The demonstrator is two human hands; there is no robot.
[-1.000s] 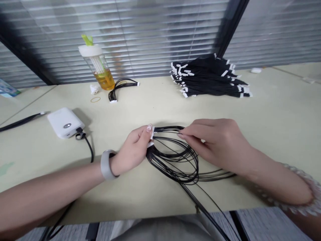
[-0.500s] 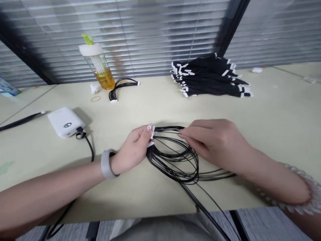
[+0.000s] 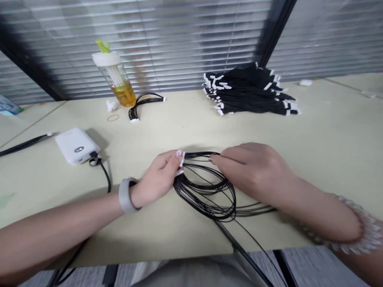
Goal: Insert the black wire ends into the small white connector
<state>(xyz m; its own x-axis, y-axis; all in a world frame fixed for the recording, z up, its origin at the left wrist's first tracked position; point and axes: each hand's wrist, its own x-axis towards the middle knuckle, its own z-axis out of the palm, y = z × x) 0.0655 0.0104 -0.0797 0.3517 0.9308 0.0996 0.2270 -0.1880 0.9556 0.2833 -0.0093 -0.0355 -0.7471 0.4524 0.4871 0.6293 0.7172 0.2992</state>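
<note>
My left hand [image 3: 160,173] is closed on white connectors [image 3: 180,172], with the thumb on top, near the middle of the table. Black wires [image 3: 206,205] run from the connectors in loops to the right, and some trail over the table's front edge. To the right, my right hand [image 3: 249,165] is closed, thumb and fingers pinched on thin black wires a short way from the upper connector. The wire ends between my right fingers are hidden.
A white power bank [image 3: 77,146] with a black cable lies at left. Behind stand a bottle of amber liquid [image 3: 124,93] and a short wire harness [image 3: 146,100]. A pile of black harnesses [image 3: 249,91] lies at back right. Blinds [image 3: 179,44] line the far side.
My right hand has shifted slightly left, its fingertips closer to the upper connector. My left hand keeps its grip on the connectors. The whole view has moved a little.
</note>
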